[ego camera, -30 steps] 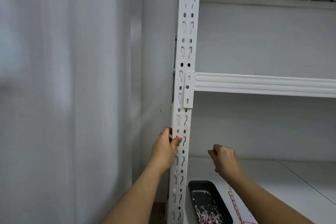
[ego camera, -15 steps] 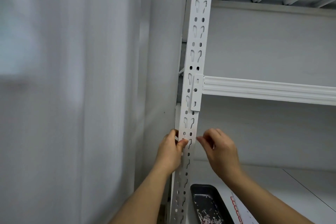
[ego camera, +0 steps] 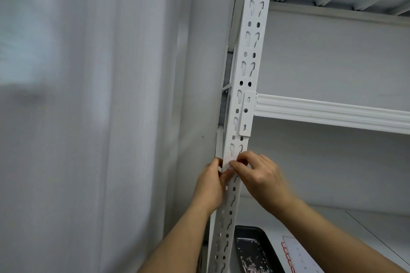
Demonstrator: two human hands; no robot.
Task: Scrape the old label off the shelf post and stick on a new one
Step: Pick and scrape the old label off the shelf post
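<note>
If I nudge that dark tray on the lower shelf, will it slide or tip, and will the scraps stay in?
The dark tray looks shallow and wide, so it would probably slide rather than tip. It seems stiff and fairly light. The scraps in it lie loose and small; a sharp push might scatter some over the low rim.

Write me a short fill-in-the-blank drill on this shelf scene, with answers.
1. Both hands, left hand and right hand, meet at the white shelf ____.
2. The dark tray on the lower shelf holds pale ____.
3. The hands work ____ the bracket that joins the beam to the upright.
4. The sheet beside the tray has ____ markings along its edge.

Answers: post; scrapings; below; red
</note>
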